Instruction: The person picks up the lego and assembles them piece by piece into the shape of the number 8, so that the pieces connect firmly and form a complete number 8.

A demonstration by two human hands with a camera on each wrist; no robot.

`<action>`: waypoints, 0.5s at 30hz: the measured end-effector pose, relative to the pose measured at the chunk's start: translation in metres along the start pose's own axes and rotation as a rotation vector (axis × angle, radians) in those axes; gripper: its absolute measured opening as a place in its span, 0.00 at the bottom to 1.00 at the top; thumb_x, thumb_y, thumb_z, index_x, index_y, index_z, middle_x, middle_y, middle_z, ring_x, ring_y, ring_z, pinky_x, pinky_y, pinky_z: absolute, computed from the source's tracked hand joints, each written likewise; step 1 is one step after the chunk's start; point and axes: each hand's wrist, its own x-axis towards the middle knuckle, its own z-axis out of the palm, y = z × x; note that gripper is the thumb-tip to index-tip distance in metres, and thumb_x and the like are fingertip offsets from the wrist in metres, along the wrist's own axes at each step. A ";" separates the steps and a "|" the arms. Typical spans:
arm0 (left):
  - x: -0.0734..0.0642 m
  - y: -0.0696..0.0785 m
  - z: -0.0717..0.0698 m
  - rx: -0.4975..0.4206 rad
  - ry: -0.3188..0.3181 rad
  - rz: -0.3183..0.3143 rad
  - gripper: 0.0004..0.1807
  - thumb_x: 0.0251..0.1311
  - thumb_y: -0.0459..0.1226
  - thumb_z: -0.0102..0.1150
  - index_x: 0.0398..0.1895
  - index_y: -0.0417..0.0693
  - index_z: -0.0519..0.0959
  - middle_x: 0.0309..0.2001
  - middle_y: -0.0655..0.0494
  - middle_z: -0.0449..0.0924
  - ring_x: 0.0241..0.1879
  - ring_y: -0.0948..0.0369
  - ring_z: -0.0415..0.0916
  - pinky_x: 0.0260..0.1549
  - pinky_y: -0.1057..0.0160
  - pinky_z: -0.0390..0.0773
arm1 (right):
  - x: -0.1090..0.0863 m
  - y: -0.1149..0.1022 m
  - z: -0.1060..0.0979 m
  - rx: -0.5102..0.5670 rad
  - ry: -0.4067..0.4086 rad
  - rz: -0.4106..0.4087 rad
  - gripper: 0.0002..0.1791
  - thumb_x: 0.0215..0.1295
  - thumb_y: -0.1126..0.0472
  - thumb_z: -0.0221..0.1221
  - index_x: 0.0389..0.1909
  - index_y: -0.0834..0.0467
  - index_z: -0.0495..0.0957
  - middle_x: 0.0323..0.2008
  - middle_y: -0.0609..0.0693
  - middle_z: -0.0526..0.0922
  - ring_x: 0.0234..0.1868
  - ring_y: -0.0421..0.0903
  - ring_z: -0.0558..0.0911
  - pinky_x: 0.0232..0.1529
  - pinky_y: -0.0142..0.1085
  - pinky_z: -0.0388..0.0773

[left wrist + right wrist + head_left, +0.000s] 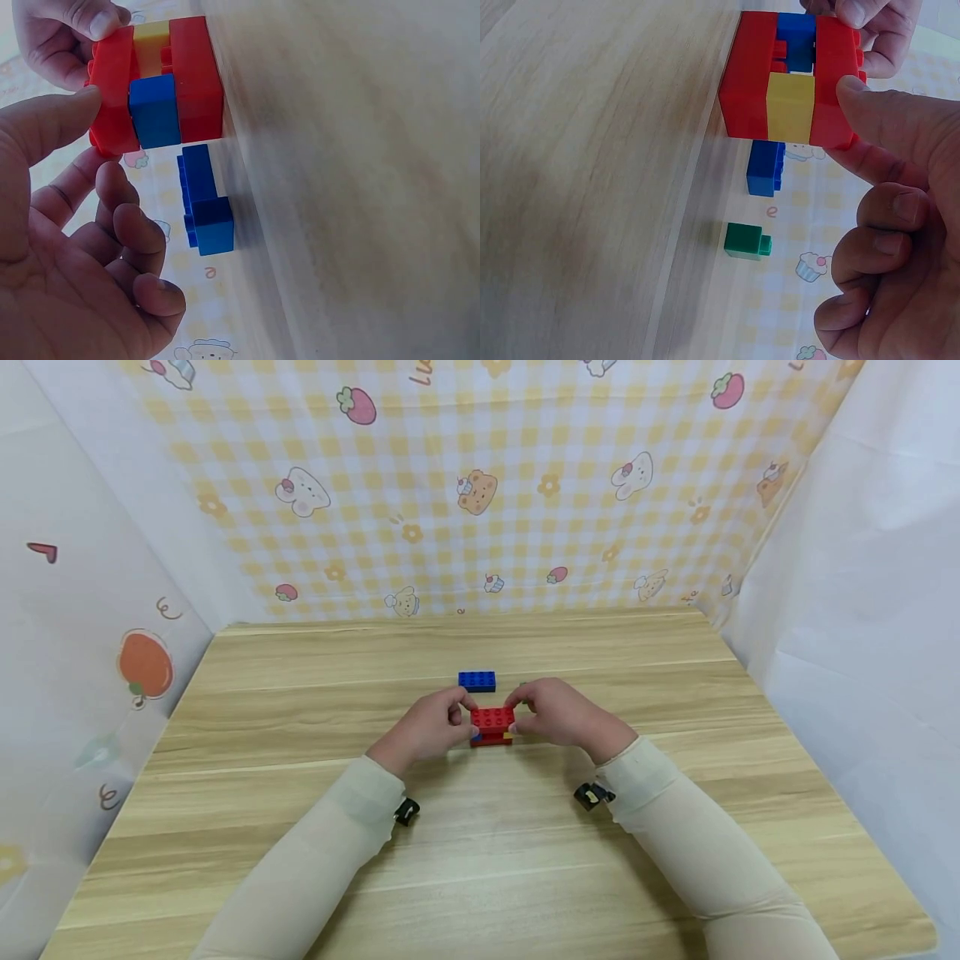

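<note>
A red eight-stud brick (492,718) forms the top of a small stack on the table. Under it, a blue block (155,111) stands at the left end and a yellow block (790,107) at the right, with a gap between them. Another red brick (747,75) is the base. My left hand (435,724) pinches the top brick's left end between thumb and index finger, its other fingers loosely curled. The right hand (561,714) pinches the opposite end the same way.
Behind the stack lies a separate blue brick (477,682) with studs up. A small green brick (744,241) sits to its right, mostly covered by the right hand in the head view. A checked cloth (450,527) hangs along the wooden table's (480,877) back edge.
</note>
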 end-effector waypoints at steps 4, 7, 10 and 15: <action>0.000 0.000 0.000 -0.005 0.002 0.000 0.13 0.70 0.39 0.67 0.54 0.54 0.78 0.34 0.53 0.72 0.30 0.56 0.70 0.29 0.61 0.69 | 0.000 0.000 0.000 0.004 0.002 0.002 0.17 0.69 0.56 0.70 0.56 0.54 0.86 0.51 0.51 0.87 0.45 0.49 0.79 0.53 0.47 0.80; 0.000 0.000 0.000 -0.008 0.003 -0.001 0.13 0.69 0.40 0.67 0.54 0.54 0.78 0.33 0.53 0.72 0.30 0.55 0.70 0.29 0.61 0.69 | 0.000 0.000 0.001 0.005 0.003 0.005 0.17 0.69 0.55 0.70 0.56 0.53 0.86 0.48 0.50 0.87 0.42 0.48 0.78 0.48 0.44 0.78; 0.000 0.000 0.000 -0.009 0.002 0.002 0.13 0.69 0.40 0.67 0.53 0.53 0.78 0.33 0.53 0.72 0.30 0.55 0.70 0.29 0.61 0.69 | 0.000 0.001 0.001 0.008 0.005 0.006 0.17 0.69 0.55 0.70 0.56 0.53 0.86 0.43 0.49 0.85 0.39 0.47 0.76 0.42 0.40 0.75; 0.000 -0.001 0.000 -0.011 -0.004 0.004 0.12 0.70 0.39 0.66 0.53 0.53 0.78 0.34 0.53 0.73 0.29 0.55 0.70 0.29 0.61 0.69 | -0.002 0.002 0.002 0.036 0.006 0.013 0.17 0.69 0.55 0.70 0.56 0.53 0.86 0.28 0.47 0.75 0.31 0.46 0.70 0.33 0.38 0.67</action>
